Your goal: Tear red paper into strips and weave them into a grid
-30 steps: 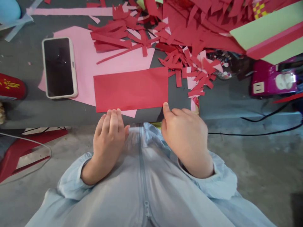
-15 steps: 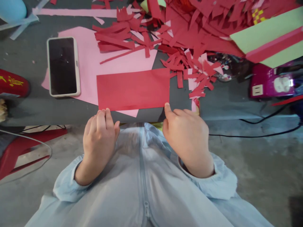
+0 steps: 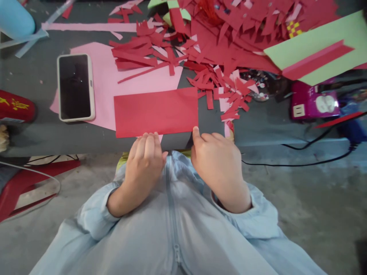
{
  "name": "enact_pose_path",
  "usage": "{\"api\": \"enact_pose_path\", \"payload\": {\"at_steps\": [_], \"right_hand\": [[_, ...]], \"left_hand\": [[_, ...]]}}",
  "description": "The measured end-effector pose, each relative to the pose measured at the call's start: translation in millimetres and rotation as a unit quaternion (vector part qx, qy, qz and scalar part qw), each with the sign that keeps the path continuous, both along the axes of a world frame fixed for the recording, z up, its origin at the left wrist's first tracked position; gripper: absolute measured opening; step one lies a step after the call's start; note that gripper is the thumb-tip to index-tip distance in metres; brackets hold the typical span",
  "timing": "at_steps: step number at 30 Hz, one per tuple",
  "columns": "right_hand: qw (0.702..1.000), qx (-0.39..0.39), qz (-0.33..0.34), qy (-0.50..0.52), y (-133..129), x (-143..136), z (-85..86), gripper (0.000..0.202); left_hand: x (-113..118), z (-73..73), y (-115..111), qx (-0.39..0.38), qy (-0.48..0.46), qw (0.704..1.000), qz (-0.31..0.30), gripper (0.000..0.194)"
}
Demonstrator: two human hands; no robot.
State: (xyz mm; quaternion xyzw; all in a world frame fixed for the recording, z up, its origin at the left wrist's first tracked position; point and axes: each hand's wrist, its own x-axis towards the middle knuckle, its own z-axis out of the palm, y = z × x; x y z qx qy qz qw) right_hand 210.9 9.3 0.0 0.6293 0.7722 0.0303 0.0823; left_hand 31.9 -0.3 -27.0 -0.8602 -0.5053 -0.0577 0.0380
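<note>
A sheet of red paper [image 3: 156,112], long and rectangular with a straight near edge, lies flat near the table's front. My left hand [image 3: 145,164] rests its outstretched fingertips on that near edge, about mid-length, with the thumb held off to the side. At the sheet's near right corner, the index fingertip of my right hand [image 3: 216,162] presses down. Its other fingers bend downward and their tips are hidden. Under the red sheet is a larger piece of pink paper [image 3: 100,84], partly covered.
A phone [image 3: 75,87] lies on the pink paper. Red and pink scraps [image 3: 229,89] spread across the back and right. Farther right are a green card [image 3: 318,49] and a purple box [image 3: 314,101]. A red can [image 3: 17,107] lies left, and black cables [image 3: 304,165] hang right.
My left hand has slid right along the red paper's near edge, from its left corner to about the middle. My right fingertip stays at the right corner. The view has shifted slightly.
</note>
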Motion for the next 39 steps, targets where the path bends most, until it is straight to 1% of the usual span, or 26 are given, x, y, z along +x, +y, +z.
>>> {"api": "enact_pose_path", "payload": {"at_steps": [2,5,9,11,14,16,19,25,30,34,39], "right_hand": [[1.000,-0.004,-0.002,0.008,0.1,0.1,-0.4,0.043],[1.000,-0.003,-0.006,0.016,-0.2,-0.1,-1.4,0.042],[1.000,-0.013,-0.011,0.015,-0.7,2.6,-0.5,0.043],[0.999,-0.035,-0.015,0.020,-0.2,6.5,2.2,0.044],[0.994,-0.097,-0.022,0.040,2.0,13.5,8.4,0.047],[0.990,-0.130,-0.028,0.048,4.2,17.0,12.5,0.048],[0.987,-0.145,-0.040,0.051,7.3,18.5,15.8,0.047],[0.985,-0.145,-0.080,0.051,8.0,13.1,14.1,0.047],[0.983,-0.148,-0.106,0.036,7.7,3.6,17.1,0.043],[0.982,-0.151,-0.110,0.035,11.0,-1.2,18.6,0.043],[0.985,-0.135,-0.105,0.027,11.0,-1.2,17.1,0.044]], "left_hand": [[11.2,1.5,3.1,0.011,0.004,1.000,-0.024,0.049],[27.2,2.8,6.9,0.008,0.034,0.998,-0.044,0.047],[44.0,1.7,12.3,0.074,0.044,0.993,-0.084,0.038],[50.0,0.6,15.5,0.095,0.037,0.989,-0.106,0.037],[55.8,-1.0,20.6,0.104,0.020,0.985,-0.133,0.034],[57.6,-1.7,23.4,0.103,0.012,0.984,-0.144,0.031],[58.2,-2.6,26.2,0.101,0.006,0.984,-0.148,0.031],[58.6,-6.0,28.5,0.118,-0.003,0.982,-0.146,0.032],[60.0,-8.5,29.2,0.143,-0.007,0.979,-0.142,0.029],[57.7,-7.4,27.7,0.150,-0.001,0.979,-0.135,0.028],[46.7,-3.8,22.7,0.142,0.036,0.983,-0.112,0.029]]}}
